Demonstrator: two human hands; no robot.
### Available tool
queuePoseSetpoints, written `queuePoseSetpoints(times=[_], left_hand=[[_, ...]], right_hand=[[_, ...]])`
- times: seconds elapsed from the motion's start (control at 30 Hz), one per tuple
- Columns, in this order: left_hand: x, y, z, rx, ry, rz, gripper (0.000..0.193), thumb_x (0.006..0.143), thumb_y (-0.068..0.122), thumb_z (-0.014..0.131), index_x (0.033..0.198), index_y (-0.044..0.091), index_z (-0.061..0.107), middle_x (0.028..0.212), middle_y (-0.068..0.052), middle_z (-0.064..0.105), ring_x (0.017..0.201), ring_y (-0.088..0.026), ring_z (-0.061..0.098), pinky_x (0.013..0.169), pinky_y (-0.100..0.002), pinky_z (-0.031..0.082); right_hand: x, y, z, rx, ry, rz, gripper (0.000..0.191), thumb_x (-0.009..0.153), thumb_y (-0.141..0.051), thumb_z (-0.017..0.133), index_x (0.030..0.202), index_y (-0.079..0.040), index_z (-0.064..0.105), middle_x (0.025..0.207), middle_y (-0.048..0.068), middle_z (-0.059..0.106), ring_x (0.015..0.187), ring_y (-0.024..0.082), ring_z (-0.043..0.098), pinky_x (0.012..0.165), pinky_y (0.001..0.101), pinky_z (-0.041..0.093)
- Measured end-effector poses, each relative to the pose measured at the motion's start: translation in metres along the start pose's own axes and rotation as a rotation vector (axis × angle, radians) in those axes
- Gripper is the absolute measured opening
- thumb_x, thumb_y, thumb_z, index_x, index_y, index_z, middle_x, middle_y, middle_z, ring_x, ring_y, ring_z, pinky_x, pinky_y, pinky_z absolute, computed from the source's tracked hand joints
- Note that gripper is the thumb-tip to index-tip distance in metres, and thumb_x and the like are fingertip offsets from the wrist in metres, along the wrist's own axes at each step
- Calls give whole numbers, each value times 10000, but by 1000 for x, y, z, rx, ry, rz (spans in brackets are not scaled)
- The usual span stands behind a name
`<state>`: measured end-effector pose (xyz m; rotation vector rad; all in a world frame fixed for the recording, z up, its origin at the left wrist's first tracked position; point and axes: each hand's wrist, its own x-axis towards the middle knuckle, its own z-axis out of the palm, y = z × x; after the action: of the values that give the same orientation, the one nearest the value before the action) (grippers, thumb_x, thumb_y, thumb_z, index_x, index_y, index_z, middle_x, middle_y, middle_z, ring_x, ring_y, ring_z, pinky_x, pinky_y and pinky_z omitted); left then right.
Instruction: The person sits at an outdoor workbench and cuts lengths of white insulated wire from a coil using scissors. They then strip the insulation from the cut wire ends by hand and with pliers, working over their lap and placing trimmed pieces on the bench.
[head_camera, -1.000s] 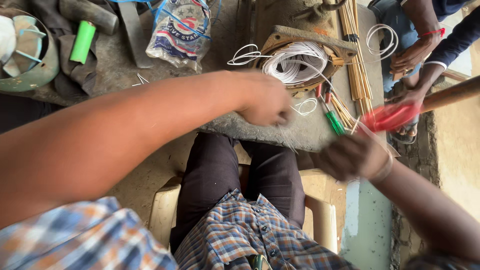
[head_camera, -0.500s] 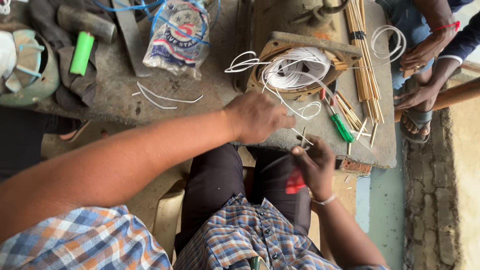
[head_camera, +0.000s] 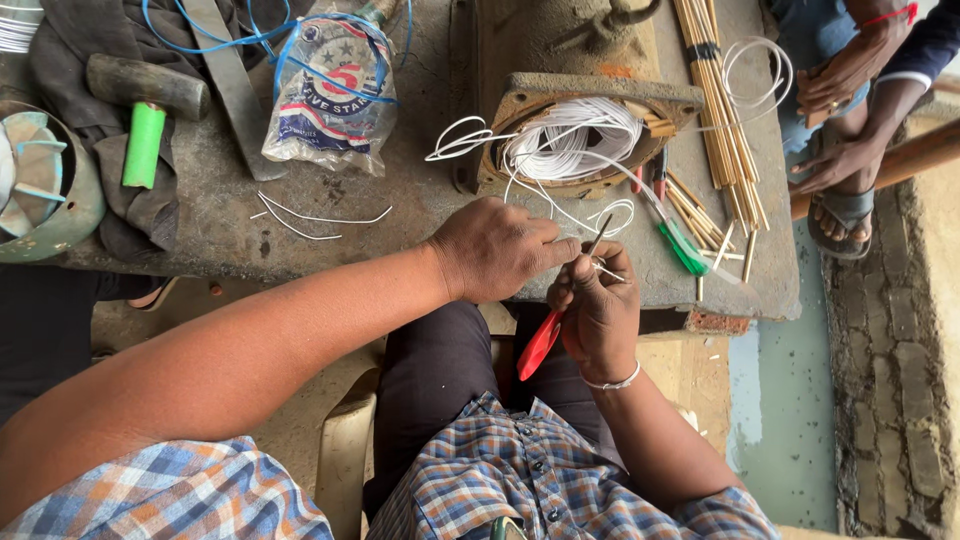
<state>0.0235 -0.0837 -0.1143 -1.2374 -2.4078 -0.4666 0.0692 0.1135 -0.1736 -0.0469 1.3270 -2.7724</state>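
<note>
The right hand is closed around a pair of red-handled pliers, the red grips slanting down toward the lap and the dark tip pointing up toward the bench. The left hand lies just beside it at the near edge of the bench, its fingers pinched narrow on thin white wire that meets the plier tip. Both hands sit over the near edge, roughly at its middle.

The wire runs up to a white coil lying in a rusty round motor housing toward the far edge. Right of it a bundle of thin wooden sticks lies lengthwise, with a green-handled tool near the right corner. Loose white wire offcuts lie left of the hands. Farther left are a clear plastic bag tangled with blue cord, a hammer with a green grip on dark cloth, and a green fan casing at the left edge. Another person's hands are at the far right corner.
</note>
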Motion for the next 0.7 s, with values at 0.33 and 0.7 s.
queuePoseSetpoints(times=[0.33, 0.7], left_hand=[[6, -16, -20, -89, -14, 79, 332, 879, 143, 580, 1159, 246, 728, 945, -26, 712, 757, -249, 732, 596, -390, 575], [-6, -11, -18, -61, 17, 39, 377, 879, 121, 600, 1227, 192, 727, 892, -49, 664, 776, -256, 696, 597, -377, 575]], right_hand=[[-3, -9, -56, 188, -78, 145, 164, 1122, -178, 639, 1004, -123, 539, 775, 0, 505, 609, 88, 424, 552, 246, 372], [-24, -50, -115, -632, -5, -41, 318, 882, -125, 787, 1096, -50, 564, 863, 9, 593, 706, 75, 537, 595, 223, 451]])
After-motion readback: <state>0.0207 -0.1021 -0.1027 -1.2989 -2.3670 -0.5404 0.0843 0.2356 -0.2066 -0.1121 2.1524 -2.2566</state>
